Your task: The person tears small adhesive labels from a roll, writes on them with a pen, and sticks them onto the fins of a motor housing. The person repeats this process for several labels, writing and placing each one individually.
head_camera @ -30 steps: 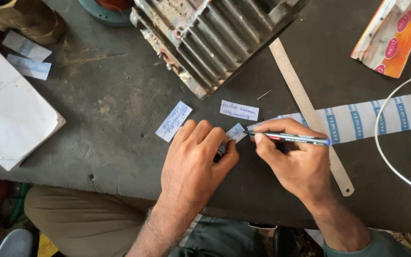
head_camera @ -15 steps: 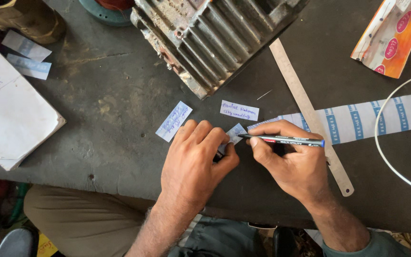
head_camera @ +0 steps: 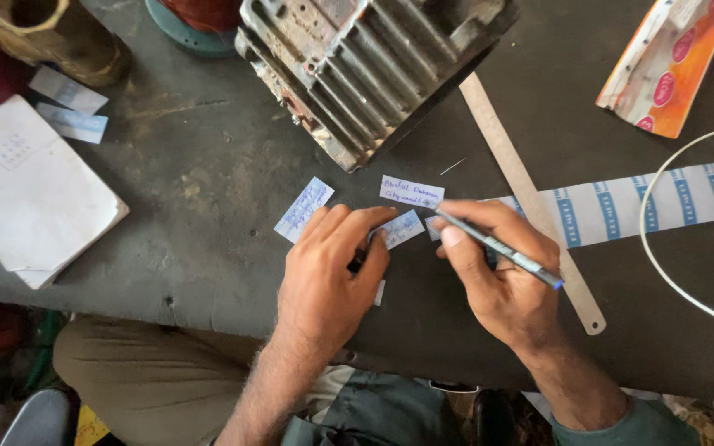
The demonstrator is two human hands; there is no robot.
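My left hand [head_camera: 328, 277] rests on the dark worktop, its fingertips pinning a small paper slip [head_camera: 401, 228]. My right hand [head_camera: 502, 277] grips a pen [head_camera: 499, 249] with the tip pointing left toward that slip. Two other handwritten slips lie just beyond my fingers: one [head_camera: 303, 208] to the left, one [head_camera: 411, 192] straight ahead. A long white strip with blue printed bands [head_camera: 638, 203] runs to the right from behind my right hand.
A finned metal motor housing [head_camera: 369, 66] stands beyond the slips. A steel ruler [head_camera: 529, 190] lies diagonally under the strip. A notepad [head_camera: 22, 194] and two slips [head_camera: 68, 103] sit at left. An orange packet [head_camera: 663, 66] and a white cable [head_camera: 663, 256] are at right.
My right hand has shifted slightly left with the pen, bringing its tip closer to the pinned slip. The left hand has stayed in place.
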